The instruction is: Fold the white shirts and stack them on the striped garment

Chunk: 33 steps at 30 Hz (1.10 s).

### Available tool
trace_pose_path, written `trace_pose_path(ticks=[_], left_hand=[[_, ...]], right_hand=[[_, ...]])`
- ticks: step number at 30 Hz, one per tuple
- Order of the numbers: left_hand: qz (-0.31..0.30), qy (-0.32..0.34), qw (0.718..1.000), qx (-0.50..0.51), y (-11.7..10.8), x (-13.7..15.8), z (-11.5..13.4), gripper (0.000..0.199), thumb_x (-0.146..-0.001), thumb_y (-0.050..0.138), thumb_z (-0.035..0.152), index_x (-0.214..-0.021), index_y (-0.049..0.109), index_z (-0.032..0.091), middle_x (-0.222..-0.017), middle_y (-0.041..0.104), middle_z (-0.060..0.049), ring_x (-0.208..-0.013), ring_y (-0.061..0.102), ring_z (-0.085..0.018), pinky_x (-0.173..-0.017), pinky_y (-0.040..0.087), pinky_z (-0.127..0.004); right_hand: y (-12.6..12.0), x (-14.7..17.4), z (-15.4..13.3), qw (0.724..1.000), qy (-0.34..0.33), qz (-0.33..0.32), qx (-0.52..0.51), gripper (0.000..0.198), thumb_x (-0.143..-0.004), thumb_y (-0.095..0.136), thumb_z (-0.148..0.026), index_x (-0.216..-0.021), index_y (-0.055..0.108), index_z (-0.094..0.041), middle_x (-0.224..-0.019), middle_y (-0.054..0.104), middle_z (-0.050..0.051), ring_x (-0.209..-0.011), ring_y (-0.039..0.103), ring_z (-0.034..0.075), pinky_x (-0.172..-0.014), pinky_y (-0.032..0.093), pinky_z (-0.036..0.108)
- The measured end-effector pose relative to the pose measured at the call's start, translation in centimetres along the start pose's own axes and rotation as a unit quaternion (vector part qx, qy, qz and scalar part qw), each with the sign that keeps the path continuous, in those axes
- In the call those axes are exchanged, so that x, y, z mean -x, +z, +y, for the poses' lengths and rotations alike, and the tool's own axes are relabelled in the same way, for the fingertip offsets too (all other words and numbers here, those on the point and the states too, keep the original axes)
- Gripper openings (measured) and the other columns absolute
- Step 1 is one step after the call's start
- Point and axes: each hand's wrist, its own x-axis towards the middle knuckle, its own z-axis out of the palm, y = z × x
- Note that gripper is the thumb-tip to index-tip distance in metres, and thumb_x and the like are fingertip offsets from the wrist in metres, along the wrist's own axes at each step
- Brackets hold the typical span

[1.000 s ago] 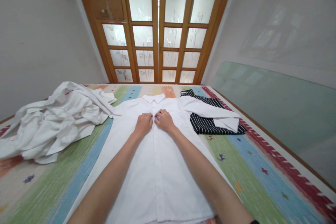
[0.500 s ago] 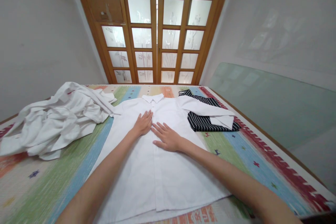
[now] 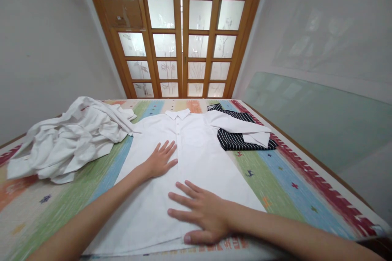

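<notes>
A white button-up shirt (image 3: pixel 196 155) lies flat, front side up, with its collar at the far end and its hem towards me. My left hand (image 3: pixel 161 160) rests on it, left of the button strip, fingers spread. Lower down, near the hem, my right hand (image 3: pixel 202 212) is over the cloth with its fingers spread wide; whether it touches the cloth I cannot tell. Neither hand grips anything. The shirt's right-side sleeve reaches across a folded black-and-white striped garment (image 3: pixel 234 142).
A crumpled heap of white clothes (image 3: pixel 76 138) lies at the left, touching the shirt's other sleeve. Beneath everything is a colourful striped cover (image 3: pixel 275 179). A pale glass panel (image 3: pixel 306 118) leans along the right wall. Wooden doors with glass panes (image 3: pixel 183 49) stand behind.
My right hand has moved down the shirt from its middle towards the hem. My left hand has slid slightly down and left, its fingers now spread wider.
</notes>
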Motion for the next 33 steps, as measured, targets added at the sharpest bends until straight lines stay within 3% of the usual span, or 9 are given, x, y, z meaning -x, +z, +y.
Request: trace_pose_path(ticks=[6,9,11,13,15,19,25,29,33], left_hand=[[0.003,0.058,0.998,0.006,-1.4,6.8,3.0,0.069,-0.094,0.037,0.056,-0.154,0.014,0.032,-0.158,0.025,-0.006,-0.147,0.020,-0.029,-0.117,0.013,-0.053],[0.001,0.049,0.999,0.008,-1.9,10.1,3.9,0.074,-0.092,0.040,0.056,-0.154,0.006,0.034,-0.157,0.026,-0.004,-0.146,0.022,-0.030,-0.118,0.012,-0.054],[0.013,0.044,0.999,-0.003,-2.0,12.1,4.2,0.076,-0.091,0.042,0.057,-0.154,0.006,0.034,-0.156,0.028,-0.004,-0.145,0.025,-0.029,-0.118,0.012,-0.053],[0.032,0.030,0.999,-0.027,-1.9,13.9,4.4,0.076,-0.091,0.043,0.056,-0.154,0.007,0.032,-0.155,0.031,-0.005,-0.144,0.028,-0.028,-0.118,0.013,-0.052],[0.053,0.007,0.997,-0.060,-1.7,15.5,4.5,0.076,-0.092,0.044,0.055,-0.155,0.010,0.030,-0.155,0.032,-0.005,-0.143,0.030,-0.028,-0.118,0.012,-0.052],[0.077,-0.022,0.991,-0.104,-1.2,17.4,4.3,0.074,-0.093,0.043,0.054,-0.155,0.012,0.028,-0.155,0.033,-0.006,-0.142,0.031,-0.027,-0.119,0.011,-0.050],[0.072,-0.028,0.992,-0.099,-1.6,18.6,5.0,0.077,-0.091,0.037,0.063,-0.155,0.013,0.028,-0.155,0.033,-0.008,-0.143,0.030,-0.031,-0.117,0.010,-0.057],[0.081,-0.035,0.992,-0.091,-2.1,19.5,5.9,0.083,-0.087,0.032,0.072,-0.155,0.017,0.026,-0.156,0.031,-0.010,-0.144,0.025,-0.035,-0.115,0.009,-0.062],[0.100,-0.006,0.992,-0.074,-2.6,19.7,6.1,0.083,-0.085,0.043,0.068,-0.153,0.023,0.026,-0.152,0.039,-0.011,-0.141,0.033,-0.035,-0.115,0.017,-0.060]], right_hand=[[-0.3,0.5,-1.5,0.993,-0.062,-0.035,-0.099,0.061,-0.094,0.050,-0.043,-0.151,0.029,-0.037,-0.153,0.037,0.000,-0.146,0.020,0.025,-0.119,0.016,0.047],[-0.9,0.1,-1.3,0.981,-0.084,-0.049,-0.168,0.048,-0.096,0.047,-0.039,-0.144,0.045,-0.034,-0.148,0.045,0.002,-0.143,0.031,0.021,-0.119,0.017,0.043],[-1.2,-0.6,-0.6,0.971,-0.092,-0.049,-0.213,0.038,-0.097,0.045,-0.038,-0.132,0.059,-0.028,-0.137,0.059,0.005,-0.133,0.046,0.019,-0.116,0.026,0.038],[-1.4,-1.7,0.6,0.970,-0.083,-0.015,-0.230,0.034,-0.098,0.045,-0.036,-0.117,0.068,-0.020,-0.117,0.070,0.008,-0.116,0.060,0.018,-0.107,0.038,0.034],[-1.7,-3.2,2.4,0.978,-0.052,0.050,-0.197,0.033,-0.098,0.045,-0.033,-0.107,0.071,-0.015,-0.105,0.074,0.011,-0.105,0.064,0.018,-0.100,0.044,0.034],[-2.3,-6.8,7.8,0.990,0.037,0.130,-0.031,0.032,-0.096,0.048,-0.033,-0.111,0.068,-0.013,-0.122,0.067,0.014,-0.119,0.057,0.022,-0.104,0.042,0.041],[-2.1,-11.8,15.7,0.970,0.198,0.084,0.116,0.048,-0.099,0.040,-0.035,-0.134,0.051,-0.005,-0.145,0.045,0.021,-0.137,0.041,0.027,-0.113,0.033,0.042],[-1.3,-13.2,17.4,0.959,0.242,0.044,0.141,0.060,-0.100,0.034,-0.041,-0.140,0.042,0.002,-0.150,0.036,0.025,-0.142,0.031,0.031,-0.116,0.026,0.045],[-0.7,-12.8,16.5,0.960,0.227,0.043,0.156,0.071,-0.098,0.034,-0.050,-0.142,0.038,0.007,-0.150,0.033,0.028,-0.143,0.027,0.034,-0.118,0.021,0.046]])
